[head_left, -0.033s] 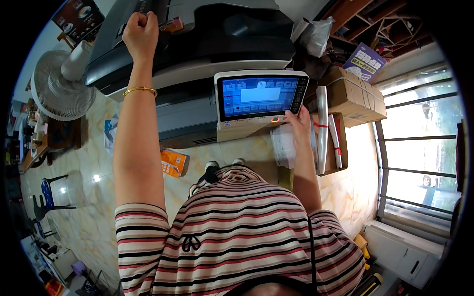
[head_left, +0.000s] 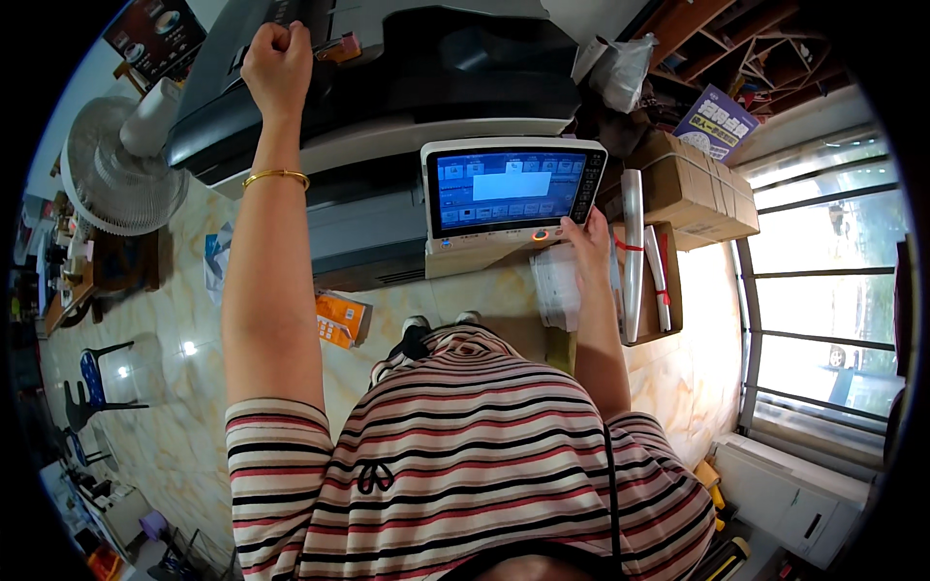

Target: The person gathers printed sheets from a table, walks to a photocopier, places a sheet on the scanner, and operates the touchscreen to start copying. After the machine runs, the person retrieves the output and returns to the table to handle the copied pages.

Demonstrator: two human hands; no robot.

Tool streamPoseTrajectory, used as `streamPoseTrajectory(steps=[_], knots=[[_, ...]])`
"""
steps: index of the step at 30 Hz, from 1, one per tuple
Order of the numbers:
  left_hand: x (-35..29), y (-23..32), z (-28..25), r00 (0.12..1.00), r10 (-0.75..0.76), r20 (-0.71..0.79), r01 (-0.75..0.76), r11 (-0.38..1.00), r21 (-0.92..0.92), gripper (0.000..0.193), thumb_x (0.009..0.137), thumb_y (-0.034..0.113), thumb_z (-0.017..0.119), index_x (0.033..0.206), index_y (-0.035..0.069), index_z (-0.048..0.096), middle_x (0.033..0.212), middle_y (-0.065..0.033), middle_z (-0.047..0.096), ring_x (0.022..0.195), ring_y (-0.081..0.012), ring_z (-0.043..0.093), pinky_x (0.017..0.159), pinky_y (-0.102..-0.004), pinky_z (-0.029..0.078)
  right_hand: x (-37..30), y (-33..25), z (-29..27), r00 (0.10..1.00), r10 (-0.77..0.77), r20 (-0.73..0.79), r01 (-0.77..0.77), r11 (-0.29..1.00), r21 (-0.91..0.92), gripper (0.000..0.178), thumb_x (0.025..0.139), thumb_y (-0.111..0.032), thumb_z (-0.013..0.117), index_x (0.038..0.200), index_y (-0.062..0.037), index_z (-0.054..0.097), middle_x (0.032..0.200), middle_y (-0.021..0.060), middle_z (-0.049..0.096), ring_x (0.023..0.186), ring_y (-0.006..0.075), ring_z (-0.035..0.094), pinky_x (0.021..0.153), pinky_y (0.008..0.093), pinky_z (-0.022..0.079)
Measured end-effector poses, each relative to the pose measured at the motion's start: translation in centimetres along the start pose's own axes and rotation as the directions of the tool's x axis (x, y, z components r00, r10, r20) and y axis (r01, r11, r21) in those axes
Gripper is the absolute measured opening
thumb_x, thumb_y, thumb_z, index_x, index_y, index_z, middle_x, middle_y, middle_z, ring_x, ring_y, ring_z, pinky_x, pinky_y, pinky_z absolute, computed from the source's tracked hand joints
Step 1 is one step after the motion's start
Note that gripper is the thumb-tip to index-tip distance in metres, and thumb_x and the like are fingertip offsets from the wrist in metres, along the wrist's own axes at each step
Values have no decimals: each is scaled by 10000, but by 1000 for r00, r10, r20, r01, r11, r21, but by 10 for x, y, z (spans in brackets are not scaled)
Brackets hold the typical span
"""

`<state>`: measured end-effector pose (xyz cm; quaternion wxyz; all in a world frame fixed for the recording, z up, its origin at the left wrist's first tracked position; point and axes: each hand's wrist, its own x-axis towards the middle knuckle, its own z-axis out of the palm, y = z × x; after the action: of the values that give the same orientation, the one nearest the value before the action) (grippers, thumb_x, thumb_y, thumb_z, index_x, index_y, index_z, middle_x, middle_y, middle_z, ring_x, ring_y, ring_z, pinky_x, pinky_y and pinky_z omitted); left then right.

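Note:
I stand at a big grey office copier [head_left: 387, 126]. My left hand [head_left: 276, 68] reaches up and far forward, fist closed around the edge of the raised copier lid [head_left: 218, 73]; a gold bangle sits on that wrist. My right hand [head_left: 586, 237] rests with fingers spread at the lower right corner of the copier's touch panel [head_left: 509, 189], the thumb next to a glowing orange button [head_left: 541, 234]. The blue screen is lit. A white stack of paper [head_left: 557, 286] lies just below that hand.
A standing fan [head_left: 121, 174] is at the left. Right of the copier sit a closed cardboard box [head_left: 697, 194] and an open box with rolled sheets [head_left: 635, 252]. An orange packet [head_left: 339, 320] lies on the marble floor, a blue stool [head_left: 92, 373] stands far left, and windows [head_left: 823, 290] are at the right.

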<state>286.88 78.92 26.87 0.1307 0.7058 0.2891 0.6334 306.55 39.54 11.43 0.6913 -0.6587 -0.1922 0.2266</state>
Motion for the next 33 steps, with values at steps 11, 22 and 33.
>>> streamPoseTrajectory(steps=[11,22,33], knots=[[2,2,-5,1000,-14,4,14,1000,28,310,779,225,640,601,22,487,513,-75,518,471,-232,503,527,-317,436,14,-7,5,988,99,-116,-114,985,-128,359,823,-254,702,1054,-19,560,956,27,603,882,95,537,788,242,411],[1,-3,-5,1000,3,21,-4,1000,24,297,782,228,637,607,32,499,525,-68,539,481,-230,525,536,-318,444,-1,-3,5,996,-4,87,12,996,-89,633,742,6,688,1286,-29,367,1106,60,556,981,129,552,839,295,466],[2,-2,-4,1000,-10,11,10,1000,12,305,781,225,633,598,29,486,514,-64,525,468,-221,510,527,-314,439,-2,-3,2,989,7,149,12,993,-122,682,756,29,648,1345,-43,311,1220,69,495,1040,148,537,873,292,454]])
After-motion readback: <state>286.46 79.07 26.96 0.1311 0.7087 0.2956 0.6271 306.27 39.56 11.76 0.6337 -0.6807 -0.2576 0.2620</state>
